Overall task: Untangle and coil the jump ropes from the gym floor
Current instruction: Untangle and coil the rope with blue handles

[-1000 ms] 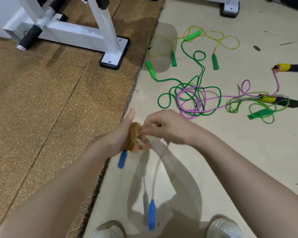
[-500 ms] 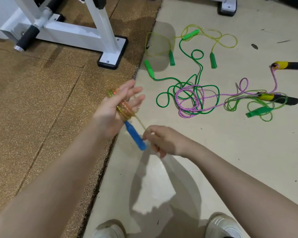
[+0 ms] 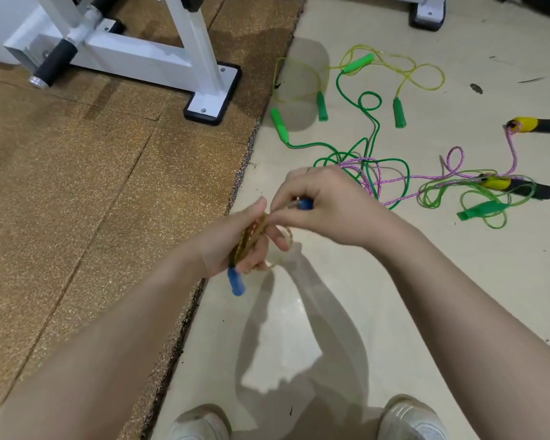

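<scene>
My left hand (image 3: 227, 246) holds a coil of amber rope (image 3: 250, 238) wound round its fingers. One blue handle (image 3: 235, 281) hangs below that hand. My right hand (image 3: 324, 208) grips the rope's second blue handle (image 3: 305, 204) beside the coil, with a short loop of rope (image 3: 283, 246) curving under it. On the tiled floor beyond lie tangled ropes: a green rope (image 3: 372, 134), a pink rope (image 3: 458, 160), a yellow rope (image 3: 407, 71) and a pale green rope (image 3: 477, 201).
A white machine frame (image 3: 146, 55) with a black-edged foot (image 3: 213, 100) stands on the brown rubber mat (image 3: 92, 185) at left. Yellow-and-black handles (image 3: 534, 125) lie at far right. My shoes (image 3: 410, 420) show at the bottom edge.
My right hand rose from below the coil up beside my left hand, taking hold of the second blue handle. My left hand dropped and turned, so the first handle hangs down.
</scene>
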Demonstrator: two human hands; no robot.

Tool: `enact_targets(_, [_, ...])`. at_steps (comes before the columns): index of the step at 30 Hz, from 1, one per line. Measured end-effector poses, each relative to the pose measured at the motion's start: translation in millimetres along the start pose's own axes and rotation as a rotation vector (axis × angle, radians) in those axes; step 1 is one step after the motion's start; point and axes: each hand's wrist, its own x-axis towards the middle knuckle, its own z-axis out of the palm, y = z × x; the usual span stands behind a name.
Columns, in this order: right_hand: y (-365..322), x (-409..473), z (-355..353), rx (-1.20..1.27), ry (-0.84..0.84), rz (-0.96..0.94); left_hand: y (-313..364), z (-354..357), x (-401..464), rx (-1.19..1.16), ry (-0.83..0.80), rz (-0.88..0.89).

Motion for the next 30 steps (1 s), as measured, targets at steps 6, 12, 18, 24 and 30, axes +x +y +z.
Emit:
enact_targets(6, [14, -11, 4, 0.416, 0.082, 0.36, 15, 8, 4, -0.384, -0.45, 0.034])
enact_targets(12, [7, -22, 19, 0.871, -0.11, 0.422, 14, 6, 4, -0.431, -0.568, 0.058])
enact_targets(18, [6, -17, 16, 0.531, -0.126, 0.406, 7, 2, 2, -0.337, -0.463, 0.029])
enact_targets(24, [18, -11, 20, 0.444, -0.02, 0.401, 4, 7, 7, -0.302, -0.197, 0.073])
enact_targets(30, [28, -9, 29, 0.206, 0.315, 0.507, 6, 14, 28, -0.514, 0.206, -0.073])
